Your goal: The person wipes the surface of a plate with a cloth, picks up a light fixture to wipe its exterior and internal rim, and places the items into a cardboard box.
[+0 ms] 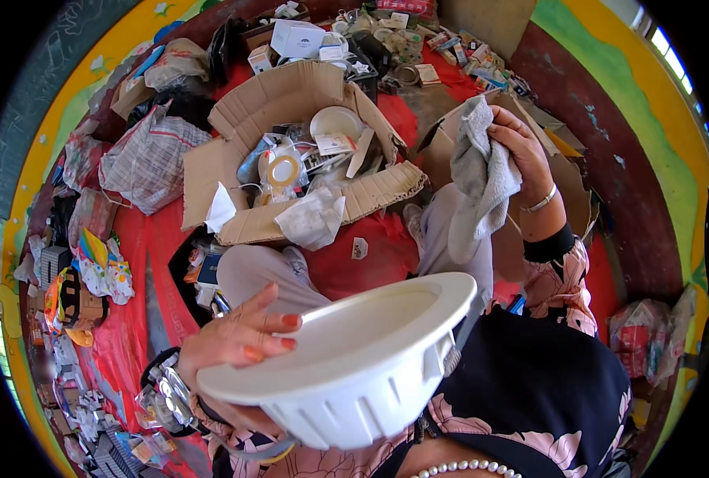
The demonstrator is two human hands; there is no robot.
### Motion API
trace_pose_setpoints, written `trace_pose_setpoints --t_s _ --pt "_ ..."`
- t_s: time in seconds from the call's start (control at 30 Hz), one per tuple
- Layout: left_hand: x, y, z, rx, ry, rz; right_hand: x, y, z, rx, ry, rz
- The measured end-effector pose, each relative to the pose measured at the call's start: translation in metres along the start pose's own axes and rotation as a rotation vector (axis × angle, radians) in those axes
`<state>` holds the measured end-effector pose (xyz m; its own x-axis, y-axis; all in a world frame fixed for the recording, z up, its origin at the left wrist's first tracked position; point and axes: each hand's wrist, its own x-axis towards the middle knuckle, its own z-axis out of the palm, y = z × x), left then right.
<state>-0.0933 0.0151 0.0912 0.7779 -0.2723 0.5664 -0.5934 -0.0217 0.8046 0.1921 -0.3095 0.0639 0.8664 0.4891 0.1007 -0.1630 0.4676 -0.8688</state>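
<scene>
A white round recessed downlight [370, 350], with a flat face, ribbed sides and a spring clip at its right, is tilted close in front of my chest. My left hand [239, 338] grips its left rim, fingers over the face; the rest of that grip is hidden beneath. Up at the right, my right hand [521, 143] pinches a grey cloth [482, 175], which hangs down over my right knee, apart from the lamp. Beyond my legs stands an open cardboard box [291, 99] with several loose things in it, among them a roll of tape [283, 170] and a white round piece [336, 123].
Another cardboard box [561, 179] stands behind my right hand. Woven bags [151, 155] and small packages line the left side. At the far wall are a white carton [297, 38] and heaped small goods. Red sheeting [135, 279] covers the floor; a clear bag [641, 334] sits at right.
</scene>
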Motion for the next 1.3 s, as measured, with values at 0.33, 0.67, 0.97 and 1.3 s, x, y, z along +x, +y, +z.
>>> trace_pose_setpoints --t_s 0.33,0.67,0.97,1.3 --pt "-0.014 -0.004 0.028 0.147 0.546 -0.14 0.001 0.003 0.005 0.031 0.105 0.022" --pt "0.025 -0.064 0.018 0.097 0.493 -0.52 0.009 -0.019 0.031 0.31 -0.236 -0.195" --pt "0.032 -0.055 0.028 0.129 0.335 -0.466 0.004 0.024 0.104 -1.091 -0.772 -0.266" --pt "0.047 -0.052 0.025 0.369 0.106 -0.44 0.001 0.029 0.135 -1.227 -0.939 -0.441"
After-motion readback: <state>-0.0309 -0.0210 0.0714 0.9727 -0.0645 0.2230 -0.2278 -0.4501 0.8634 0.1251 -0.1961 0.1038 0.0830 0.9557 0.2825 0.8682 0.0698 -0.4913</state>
